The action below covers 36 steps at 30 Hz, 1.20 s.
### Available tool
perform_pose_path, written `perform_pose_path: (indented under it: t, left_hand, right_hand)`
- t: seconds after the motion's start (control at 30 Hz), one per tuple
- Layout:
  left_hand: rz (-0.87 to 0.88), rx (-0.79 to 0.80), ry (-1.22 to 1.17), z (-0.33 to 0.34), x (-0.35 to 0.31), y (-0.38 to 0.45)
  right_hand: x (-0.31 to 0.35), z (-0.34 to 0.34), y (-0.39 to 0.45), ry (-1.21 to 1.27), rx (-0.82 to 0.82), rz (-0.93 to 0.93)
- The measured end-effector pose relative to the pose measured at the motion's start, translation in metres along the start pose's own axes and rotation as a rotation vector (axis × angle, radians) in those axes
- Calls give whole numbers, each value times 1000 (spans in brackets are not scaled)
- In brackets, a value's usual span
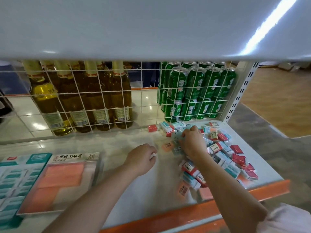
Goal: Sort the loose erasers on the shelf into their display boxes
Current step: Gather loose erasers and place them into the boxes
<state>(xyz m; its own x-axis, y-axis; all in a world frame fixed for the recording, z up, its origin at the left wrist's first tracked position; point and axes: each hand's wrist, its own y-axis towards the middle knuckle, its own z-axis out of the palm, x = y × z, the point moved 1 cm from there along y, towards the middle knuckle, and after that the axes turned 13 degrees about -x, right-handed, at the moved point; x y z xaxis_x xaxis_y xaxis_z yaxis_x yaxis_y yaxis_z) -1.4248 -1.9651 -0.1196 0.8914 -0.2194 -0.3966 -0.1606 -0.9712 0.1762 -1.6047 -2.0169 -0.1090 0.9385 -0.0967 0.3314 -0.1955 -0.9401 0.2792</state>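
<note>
A heap of loose erasers (223, 153) in teal, red and pink wrappers covers the right part of the white shelf (127, 187). My right hand (192, 142) lies on the heap's left edge with its fingers curled into the pile; what it grips is hidden. One pink eraser (167, 146) lies apart, just left of that hand. My left hand (142, 158) hovers over bare shelf with its fingers curled, something small and white showing at the fingertips. At the left stand a display box of pink erasers (64, 180) and a display box of teal erasers (15, 180).
A white wire grid (107, 98) closes the back of the shelf. Behind it stand amber bottles (94, 98) and stacked green cans (196, 91). The upper shelf (151, 27) hangs low overhead. The front edge is an orange strip (185, 214).
</note>
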Motion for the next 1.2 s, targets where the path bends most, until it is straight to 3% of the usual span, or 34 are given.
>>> perform_pose_path:
  t: [0.27,0.47,0.73,1.03,1.2]
  left_hand:
    - [-34,-54,3,0,-10,18]
    - [80,-100,12,10,-39,41]
    - [159,44,53,28,-61,77]
    - [48,1,3,40,-63,78]
    - [-20,89,-93,35,-70,78]
  right_hand:
    - [-12,-18,8,285,-87,114]
    - [-34,-37,4,403,-157,179]
    - [-52,-40,-10,585,-136,312]
    - [-64,-47,-19,581,-159,295]
    - [-65,-49,-23,597,-91,292]
